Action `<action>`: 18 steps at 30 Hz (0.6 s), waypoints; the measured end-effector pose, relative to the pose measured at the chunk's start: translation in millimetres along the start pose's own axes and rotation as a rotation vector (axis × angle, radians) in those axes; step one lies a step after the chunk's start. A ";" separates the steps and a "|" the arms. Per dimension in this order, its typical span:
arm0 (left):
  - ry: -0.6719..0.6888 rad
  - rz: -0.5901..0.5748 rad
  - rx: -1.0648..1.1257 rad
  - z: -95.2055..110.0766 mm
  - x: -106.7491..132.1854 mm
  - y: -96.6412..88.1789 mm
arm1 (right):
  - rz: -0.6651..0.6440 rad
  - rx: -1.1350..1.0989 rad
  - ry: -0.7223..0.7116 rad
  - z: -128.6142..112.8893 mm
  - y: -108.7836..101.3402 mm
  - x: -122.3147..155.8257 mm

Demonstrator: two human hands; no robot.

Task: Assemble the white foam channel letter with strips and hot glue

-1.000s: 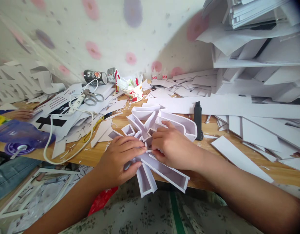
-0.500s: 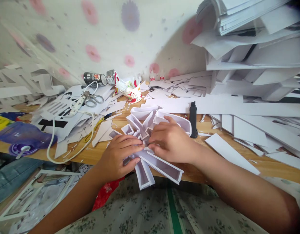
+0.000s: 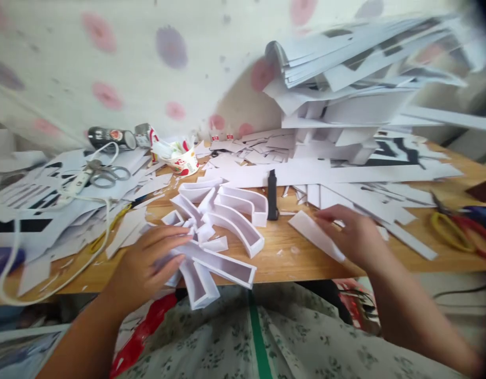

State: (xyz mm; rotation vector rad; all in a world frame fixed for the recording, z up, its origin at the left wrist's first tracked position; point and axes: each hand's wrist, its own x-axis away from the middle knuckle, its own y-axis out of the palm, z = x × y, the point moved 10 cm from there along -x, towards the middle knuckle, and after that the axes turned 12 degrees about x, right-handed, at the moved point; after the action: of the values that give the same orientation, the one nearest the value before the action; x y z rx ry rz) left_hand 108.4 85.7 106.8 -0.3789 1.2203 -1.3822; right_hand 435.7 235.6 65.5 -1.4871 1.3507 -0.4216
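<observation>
A hollow white letter-like form, built of thin upright walls of white board, lies on the table in front of me. My left hand grips its left side, fingers across the top and the thumb lower down; the part beneath the palm is hidden. Off to the right, my right hand has its fingers and thumb at the right edge of a flat white board strip, pinching it. Some blur covers this hand. Between the form and the strip stands a black-handled cutter.
Board offcuts lie along the back, below a tall stack of white sheets. Grey scissors, a white cable and a paper tub are on the left. Yellow-and-red-handled scissors lie far right.
My right hand has left the middle of the white form and moved right to the board strip. My left hand stays on the form. The view has turned to the right.
</observation>
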 end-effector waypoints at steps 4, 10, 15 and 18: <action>0.010 0.100 -0.024 5.5 1.1 -12.9 | -0.138 0.374 -0.081 16.0 18.3 34.5; 0.049 0.168 -0.018 34.8 5.3 -23.0 | -0.130 0.403 -0.021 15.9 19.2 46.2; 0.019 0.182 -0.041 36.5 23.9 -26.2 | -0.067 0.387 0.024 11.5 16.3 45.0; 0.003 0.190 -0.080 30.2 34.6 -26.9 | -0.038 0.375 0.021 10.8 14.2 47.7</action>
State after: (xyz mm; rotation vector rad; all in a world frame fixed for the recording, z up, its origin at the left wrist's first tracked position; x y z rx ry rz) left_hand 109.9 36.1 126.0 -0.3084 1.2825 -1.1741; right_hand 451.5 200.8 31.9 -1.2006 1.1843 -0.6766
